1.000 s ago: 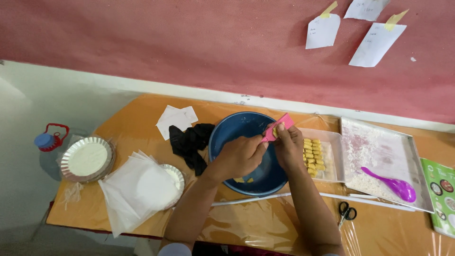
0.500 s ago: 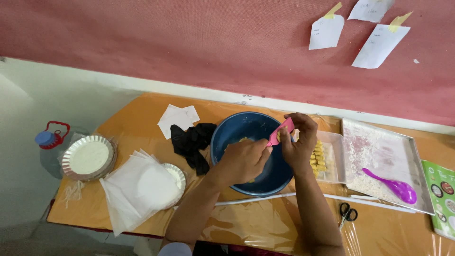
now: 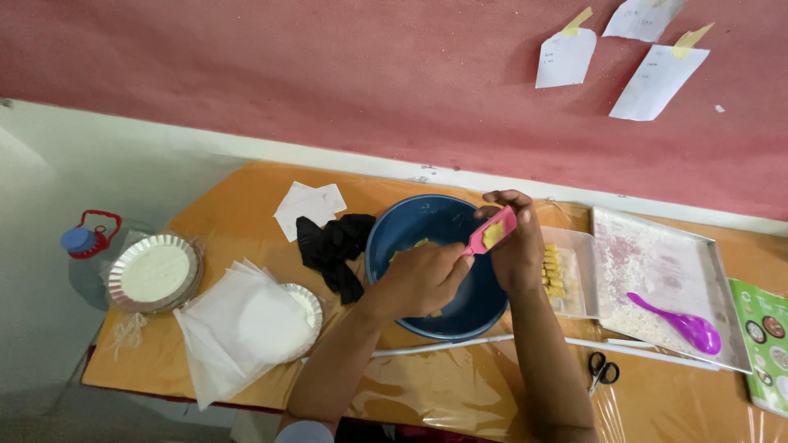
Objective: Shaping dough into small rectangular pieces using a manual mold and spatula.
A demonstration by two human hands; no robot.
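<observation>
Far left edge: a foil pie tin (image 3: 154,271) with a white lining sits at the table's (image 3: 443,394) left edge; a blue-capped jug (image 3: 86,239) with a red handle stands off the table beside it.
Front left: a stack of white paper sheets (image 3: 238,328) covers a second foil tin (image 3: 305,303) near the front edge.
Back left: folded white papers (image 3: 308,207) lie near the back edge, with a black cloth (image 3: 332,246) just beside the bowl.
Middle: a blue bowl (image 3: 435,275) holds bits of yellow dough (image 3: 419,244).
Left hand (image 3: 419,279): curled over the bowl, fingers pinching the lower end of the pink scraper (image 3: 491,232).
Scraper axis: tilted, low end at the left hand, high end up and to the right, with a yellow dab on its face.
Right hand (image 3: 515,246): fingers bent and closed around the scraper's upper end, at the bowl's right rim.
Key relation: both hands touch the scraper; it lies between them, above the bowl's right half.
Right of bowl: a clear tray (image 3: 574,279) with a row of yellow pieces (image 3: 553,271).
Right side: a floured metal tray (image 3: 657,271) holds a purple spoon (image 3: 677,321).
Front right: black scissors (image 3: 603,369); a green leaflet (image 3: 767,344) at the right edge.
</observation>
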